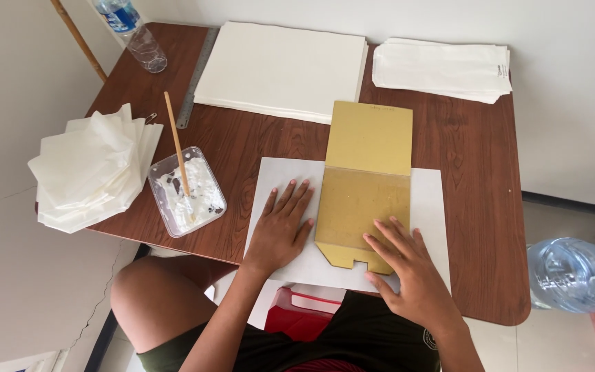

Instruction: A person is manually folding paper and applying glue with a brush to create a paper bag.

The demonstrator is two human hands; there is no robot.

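A yellow-brown cardboard template [366, 179] lies on a white sheet of paper [428, 200] near the front edge of the brown wooden table [476, 138]. My left hand [282, 227] rests flat on the sheet, fingers spread, just left of the cardboard and touching its edge. My right hand [408, 265] presses flat on the cardboard's lower right part, fingers apart. Neither hand holds anything.
A clear tray of white glue [187, 193] with a wooden stick [176, 141] sits left. Folded white papers [91, 169] lie at the far left. A paper stack [280, 69], metal ruler [195, 79], white bags [442, 69] and plastic bottle [136, 34] are at the back. A large water jug [573, 275] stands on the floor.
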